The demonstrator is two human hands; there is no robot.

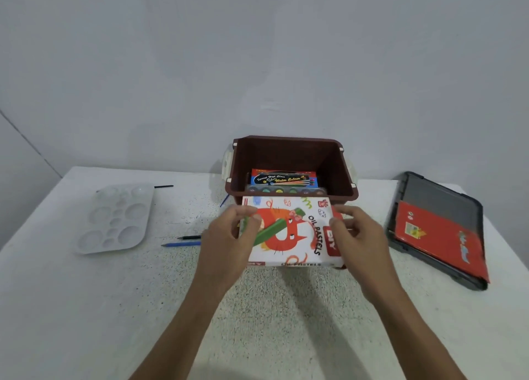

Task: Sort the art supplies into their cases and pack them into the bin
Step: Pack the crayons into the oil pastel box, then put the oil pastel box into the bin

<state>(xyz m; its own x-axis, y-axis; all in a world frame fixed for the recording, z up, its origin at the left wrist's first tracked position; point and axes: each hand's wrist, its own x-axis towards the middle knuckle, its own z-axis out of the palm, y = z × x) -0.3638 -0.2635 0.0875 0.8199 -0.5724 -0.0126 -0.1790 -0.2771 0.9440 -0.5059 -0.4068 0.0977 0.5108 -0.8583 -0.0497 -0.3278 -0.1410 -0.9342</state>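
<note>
Two bare forearms reach up from 6 o'clock over a speckled white table (pixel 86 308). At 9 o'clock lies a clear plastic palette (pixel 116 219), with a thin black stick (pixel 163 186) just beyond it. Nearer the centre, a black pencil (pixel 189 237) and a blue pencil (pixel 181 244) lie side by side, their ends hidden behind the left hand (pixel 229 236).

That hand curls its fingers onto the left edge of the pastel box (pixel 289 233), a flat white carton held at centre, just in front of the bin. The right hand (pixel 357 233) pinches the box's right end, where a red flap shows.

At 12 o'clock stands the brown bin (pixel 292 173), open, with a watercolour box (pixel 284 177) and a paint tray (pixel 286 191) already inside.

At 3 o'clock a dark case (pixel 440 207) lies flat with a red pack (pixel 440 236) on it.

The carton looks light, thin-walled and easily dented; gripping both short ends with the flap held shut seems safest.
</note>
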